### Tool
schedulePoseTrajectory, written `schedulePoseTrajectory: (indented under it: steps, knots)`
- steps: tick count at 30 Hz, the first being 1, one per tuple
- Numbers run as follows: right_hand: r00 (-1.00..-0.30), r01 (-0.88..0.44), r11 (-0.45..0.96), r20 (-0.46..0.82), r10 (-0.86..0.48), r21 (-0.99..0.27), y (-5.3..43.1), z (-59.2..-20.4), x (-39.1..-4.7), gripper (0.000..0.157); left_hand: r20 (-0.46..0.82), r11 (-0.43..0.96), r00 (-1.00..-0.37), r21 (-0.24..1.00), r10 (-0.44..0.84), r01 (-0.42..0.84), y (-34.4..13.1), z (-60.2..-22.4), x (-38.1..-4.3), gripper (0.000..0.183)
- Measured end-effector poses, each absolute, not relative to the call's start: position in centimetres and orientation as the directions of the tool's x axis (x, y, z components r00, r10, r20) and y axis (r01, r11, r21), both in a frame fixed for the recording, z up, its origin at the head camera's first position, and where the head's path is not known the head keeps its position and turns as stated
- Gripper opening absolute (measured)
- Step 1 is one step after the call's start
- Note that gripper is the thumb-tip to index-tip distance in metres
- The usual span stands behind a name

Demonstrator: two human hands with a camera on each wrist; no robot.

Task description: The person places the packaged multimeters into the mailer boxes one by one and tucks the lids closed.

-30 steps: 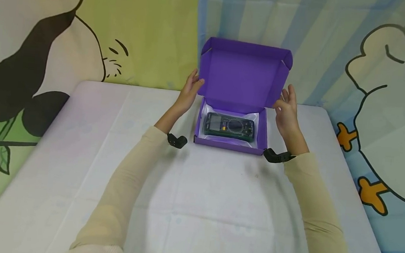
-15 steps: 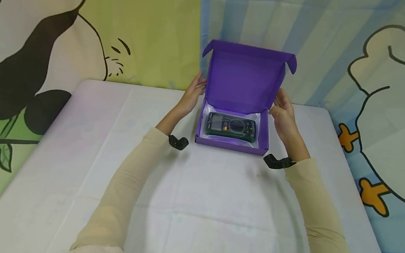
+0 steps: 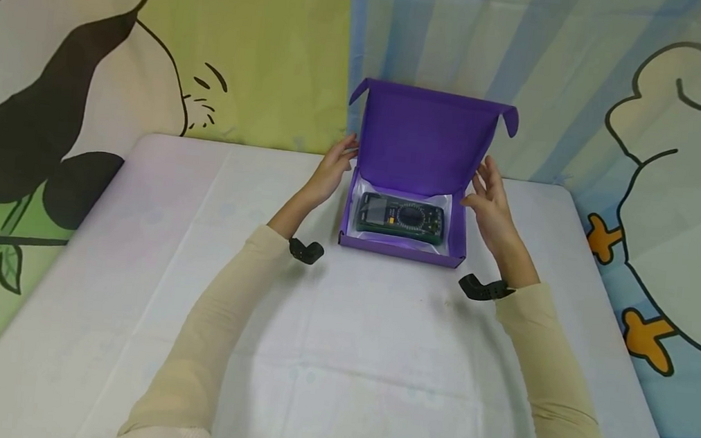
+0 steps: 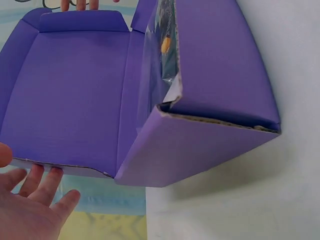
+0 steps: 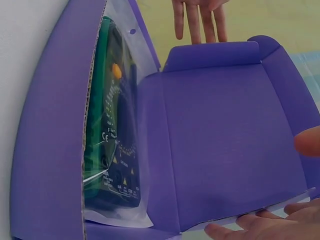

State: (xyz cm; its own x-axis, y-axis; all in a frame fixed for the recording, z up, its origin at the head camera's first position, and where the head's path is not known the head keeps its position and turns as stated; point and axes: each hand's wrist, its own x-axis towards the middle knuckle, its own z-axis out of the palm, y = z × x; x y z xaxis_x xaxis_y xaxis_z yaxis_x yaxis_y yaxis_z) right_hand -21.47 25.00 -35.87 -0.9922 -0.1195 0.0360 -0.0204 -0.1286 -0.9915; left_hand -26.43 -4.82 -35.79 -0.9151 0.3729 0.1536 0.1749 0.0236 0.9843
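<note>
A purple cardboard box (image 3: 401,253) stands on the table with its lid (image 3: 423,138) raised. Inside it lies a dark green multimeter (image 3: 400,218) in a clear plastic bag (image 5: 142,200). At the lid's left side, my left hand (image 3: 328,174) has its fingertips at the side flap, as the left wrist view (image 4: 35,210) shows. On the opposite side, my right hand (image 3: 494,211) rests its extended fingers along the lid's edge, the thumb held apart. Neither hand grips anything. The box walls partly hide the multimeter in both wrist views.
A white cloth covers the table (image 3: 326,356). Close behind the box hangs a cartoon-printed curtain (image 3: 264,58). Black straps (image 3: 306,252) sit on both wrists. The lid's corner flaps (image 3: 509,120) stick outward at its top.
The lid's corner flaps have swung outward, and the lid has leaned farther back. Both hands have slid lower along its sides, and my right fingers have straightened.
</note>
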Motion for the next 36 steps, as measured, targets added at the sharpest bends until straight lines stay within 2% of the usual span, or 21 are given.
schedulePoseTrajectory:
  steps: [6, 13, 19, 23, 28, 36]
  knots:
    - [-0.989, -0.046, -0.156, 0.067, -0.132, -0.987, 24.8, -36.2, -21.1, 0.090, 0.170, 0.050, -0.906, 0.977, 0.388, 0.205, -5.2, -36.1, -26.1, 0.056]
    - [-0.993, -0.055, 0.009, 0.053, -0.104, -0.998, 24.6, -36.5, -20.7, 0.088, 0.184, 0.040, -0.899, 0.975, 0.398, 0.217, -5.8, -37.1, -26.3, 0.052]
    - [-0.996, -0.064, 0.036, 0.061, -0.059, -0.997, 24.5, -37.0, -20.3, 0.084, 0.159, 0.063, -0.904, 0.978, 0.398, 0.199, -6.0, -37.0, -26.0, 0.052]
    - [-0.997, -0.067, 0.053, 0.066, -0.032, -0.996, 24.4, -37.2, -19.9, 0.077, 0.217, 0.033, -0.894, 0.968, 0.392, 0.249, -6.2, -37.8, -26.1, 0.051]
    - [-0.996, -0.082, 0.022, 0.082, -0.024, -0.996, 24.7, -37.4, -19.5, 0.069, 0.263, 0.014, -0.880, 0.956, 0.396, 0.292, -6.5, -38.4, -26.0, 0.048]
    - [-0.995, -0.095, 0.002, 0.095, -0.033, -0.995, 25.3, -38.4, -18.6, 0.062, 0.223, 0.004, -0.885, 0.969, 0.408, 0.246, -6.8, -39.4, -25.5, 0.046]
